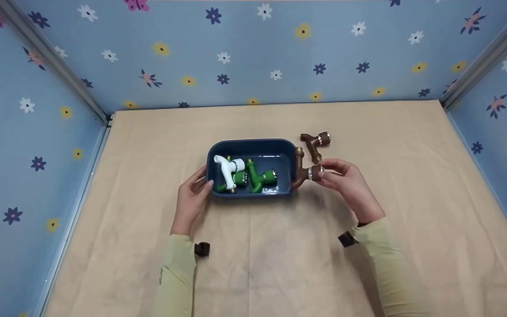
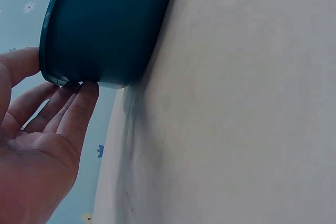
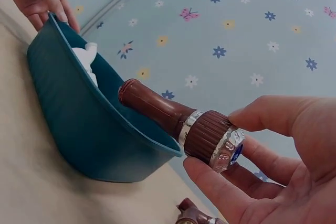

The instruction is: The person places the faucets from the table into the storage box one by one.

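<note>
1. The right hand (image 1: pixel 351 187) pinches a brown tap (image 1: pixel 299 169) by its ribbed knob; the tap's body, left of the fingertips, is at the tub's right rim, and whether they touch is unclear.
2. The left hand (image 1: pixel 190 198) grips the tub (image 1: pixel 253 196) at its rim, just right of that hand.
3. Inside the tub, nearest the left hand, a white tap (image 1: pixel 225 171) lies across one green tap (image 1: pixel 239 178); another green tap (image 1: pixel 259 180) lies farther right.
4. Just beyond the right hand's fingertips, a second brown tap (image 1: pixel 310 143) rests on the tabletop (image 1: pixel 253 264).
</note>
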A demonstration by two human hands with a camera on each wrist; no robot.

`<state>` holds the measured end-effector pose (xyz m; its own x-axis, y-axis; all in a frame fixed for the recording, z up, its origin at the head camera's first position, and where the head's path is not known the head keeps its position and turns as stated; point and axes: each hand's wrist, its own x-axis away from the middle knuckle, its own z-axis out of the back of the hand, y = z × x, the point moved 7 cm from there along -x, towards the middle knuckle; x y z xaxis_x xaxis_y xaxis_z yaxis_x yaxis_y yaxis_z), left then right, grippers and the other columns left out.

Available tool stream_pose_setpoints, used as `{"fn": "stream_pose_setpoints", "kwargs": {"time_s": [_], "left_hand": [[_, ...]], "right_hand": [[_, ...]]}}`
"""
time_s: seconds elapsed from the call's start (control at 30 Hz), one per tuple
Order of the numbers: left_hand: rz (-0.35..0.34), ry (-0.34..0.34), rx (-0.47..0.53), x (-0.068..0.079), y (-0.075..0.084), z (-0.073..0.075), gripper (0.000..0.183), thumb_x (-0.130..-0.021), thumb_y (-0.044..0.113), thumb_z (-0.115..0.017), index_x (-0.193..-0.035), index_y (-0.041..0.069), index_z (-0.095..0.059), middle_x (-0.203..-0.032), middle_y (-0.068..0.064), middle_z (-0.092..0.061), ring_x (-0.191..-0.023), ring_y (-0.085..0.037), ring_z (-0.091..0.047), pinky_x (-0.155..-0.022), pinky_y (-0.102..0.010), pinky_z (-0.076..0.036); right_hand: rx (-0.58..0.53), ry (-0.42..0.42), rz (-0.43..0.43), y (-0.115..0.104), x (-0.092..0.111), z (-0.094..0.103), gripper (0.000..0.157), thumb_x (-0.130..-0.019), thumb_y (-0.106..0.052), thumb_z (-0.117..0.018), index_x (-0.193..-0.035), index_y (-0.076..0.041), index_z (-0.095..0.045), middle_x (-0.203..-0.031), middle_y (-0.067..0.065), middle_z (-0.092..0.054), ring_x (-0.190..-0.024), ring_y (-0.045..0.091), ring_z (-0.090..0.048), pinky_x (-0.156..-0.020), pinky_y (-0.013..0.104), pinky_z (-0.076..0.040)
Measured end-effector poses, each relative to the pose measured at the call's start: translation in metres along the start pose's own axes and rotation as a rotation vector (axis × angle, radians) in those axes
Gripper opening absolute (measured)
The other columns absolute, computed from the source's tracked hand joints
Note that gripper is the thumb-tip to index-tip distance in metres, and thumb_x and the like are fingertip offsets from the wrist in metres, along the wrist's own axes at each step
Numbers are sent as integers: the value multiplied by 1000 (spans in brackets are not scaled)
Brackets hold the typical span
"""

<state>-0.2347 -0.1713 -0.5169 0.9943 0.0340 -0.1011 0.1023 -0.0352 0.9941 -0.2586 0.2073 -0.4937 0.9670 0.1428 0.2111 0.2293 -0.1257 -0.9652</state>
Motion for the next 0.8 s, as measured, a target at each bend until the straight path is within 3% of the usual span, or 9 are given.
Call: {"fn": "stream_pose_setpoints", "kwargs": {"time_s": [0.33,0.8], "left_hand": [[19,0,12,1,-2,0,50,-92,-3,-60,-138,-11,-42,-139,-29,-43,-125,-43,-44,-103,-34,-41],[13,0,30,1,-2,0,50,-92,-4,-60,-137,-12,-41,-139,-32,-41,-126,-46,-42,-105,-42,-38]], "right_hand": [[-14,-21,7,3,-4,-23,30,-88,7,-61,-118,9,-56,-103,15,-60,-89,19,-65,-86,37,-54],[41,-60,-9,6,-13,-55,33,-88,1,-65,-120,6,-58,-114,20,-57,-92,22,-66,-84,33,-55]]}}
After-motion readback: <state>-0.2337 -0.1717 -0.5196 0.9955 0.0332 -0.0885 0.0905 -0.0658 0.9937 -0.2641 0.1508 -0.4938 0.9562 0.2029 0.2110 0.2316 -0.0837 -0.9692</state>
